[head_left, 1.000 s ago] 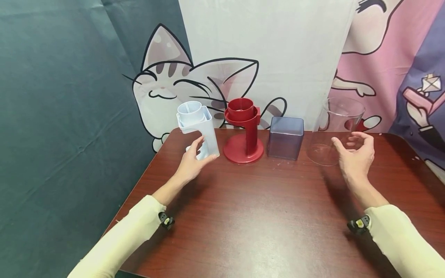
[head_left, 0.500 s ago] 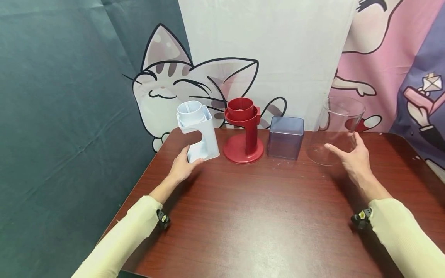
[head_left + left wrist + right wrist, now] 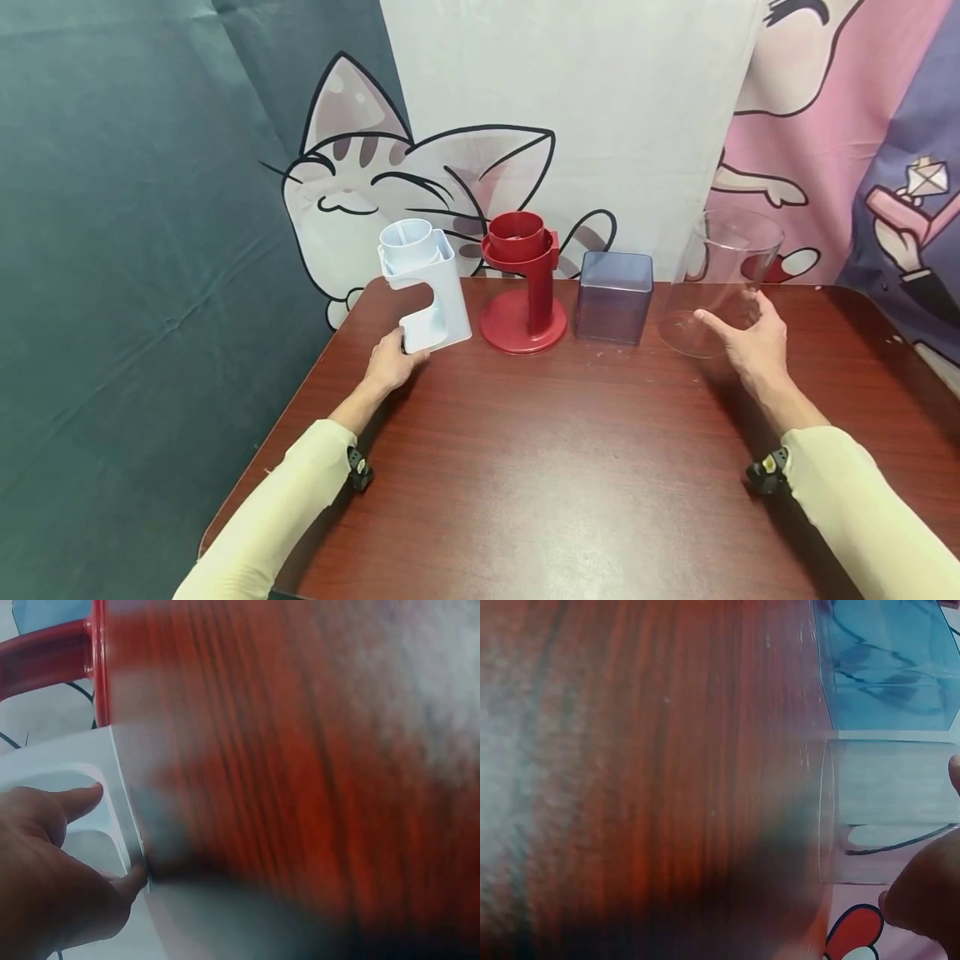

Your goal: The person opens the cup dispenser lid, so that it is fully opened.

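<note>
In the head view a white square-bodied holder [image 3: 452, 308] with a round cup at its top stands at the table's far left. My left hand [image 3: 388, 362] grips its lower front corner; the left wrist view shows one digit over the recess and another at the base edge [image 3: 131, 832]. At the right stands a clear cylindrical container [image 3: 731, 250], upright. Round its lower part my right hand [image 3: 759, 346] is curved, thumb in front and fingers at the right side. The right wrist view shows part of that hand [image 3: 926, 892] beside the clear wall; contact there is hard to see.
A red stand [image 3: 538, 292] with a round base and a cup on top is right of the white holder. Beside it sits a translucent blue-grey square box [image 3: 615, 300]. All stand near the back edge of the brown wooden table [image 3: 555, 467], before a printed cloth [image 3: 600, 125].
My left hand has come down and back from the white holder's recess to its lower front corner. My right hand has moved slightly left and closer round the clear container. The objects stay put.
</note>
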`<state>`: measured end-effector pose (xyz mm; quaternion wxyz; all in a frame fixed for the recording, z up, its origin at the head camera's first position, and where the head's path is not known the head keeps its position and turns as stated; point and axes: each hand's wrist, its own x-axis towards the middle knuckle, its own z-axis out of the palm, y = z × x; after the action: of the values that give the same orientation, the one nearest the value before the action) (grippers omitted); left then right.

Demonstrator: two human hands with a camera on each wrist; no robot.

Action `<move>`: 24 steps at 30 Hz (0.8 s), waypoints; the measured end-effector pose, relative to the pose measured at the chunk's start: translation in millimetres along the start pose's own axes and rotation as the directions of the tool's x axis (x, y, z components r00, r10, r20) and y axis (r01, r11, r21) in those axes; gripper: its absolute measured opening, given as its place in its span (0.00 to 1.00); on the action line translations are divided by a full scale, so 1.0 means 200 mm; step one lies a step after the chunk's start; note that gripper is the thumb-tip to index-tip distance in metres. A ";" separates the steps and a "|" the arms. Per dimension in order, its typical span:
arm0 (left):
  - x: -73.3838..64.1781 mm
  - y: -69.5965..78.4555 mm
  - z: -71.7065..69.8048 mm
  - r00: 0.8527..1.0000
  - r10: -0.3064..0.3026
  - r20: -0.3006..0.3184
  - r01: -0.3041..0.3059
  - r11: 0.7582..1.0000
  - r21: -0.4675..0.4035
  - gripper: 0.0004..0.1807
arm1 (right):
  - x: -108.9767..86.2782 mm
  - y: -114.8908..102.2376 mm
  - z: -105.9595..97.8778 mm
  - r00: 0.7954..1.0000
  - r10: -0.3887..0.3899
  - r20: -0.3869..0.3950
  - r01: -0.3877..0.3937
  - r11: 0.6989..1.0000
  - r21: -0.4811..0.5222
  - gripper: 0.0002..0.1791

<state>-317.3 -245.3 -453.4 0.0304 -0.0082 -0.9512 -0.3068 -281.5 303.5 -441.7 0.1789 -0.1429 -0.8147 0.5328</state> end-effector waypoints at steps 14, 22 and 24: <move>-0.02 0.04 0.03 1.000 0.011 0.007 -0.011 1.000 -0.004 0.29 | -0.10 -0.01 0.01 0.999 0.006 -0.054 -0.009 0.998 -0.055 0.53; -0.06 0.06 0.03 0.999 0.008 0.043 -0.007 1.000 -0.013 0.43 | -0.14 0.00 0.00 1.000 -0.011 -0.013 0.011 0.999 0.037 0.64; -0.07 0.08 0.03 0.999 0.003 0.054 -0.003 1.000 -0.014 0.47 | -0.16 0.01 -0.01 1.000 -0.017 -0.003 0.017 0.999 0.037 0.65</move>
<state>-302.5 -229.0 -450.3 0.0049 -0.0182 -0.9496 -0.3130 -252.4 291.6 -446.8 0.1873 -0.1332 -0.8057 0.5459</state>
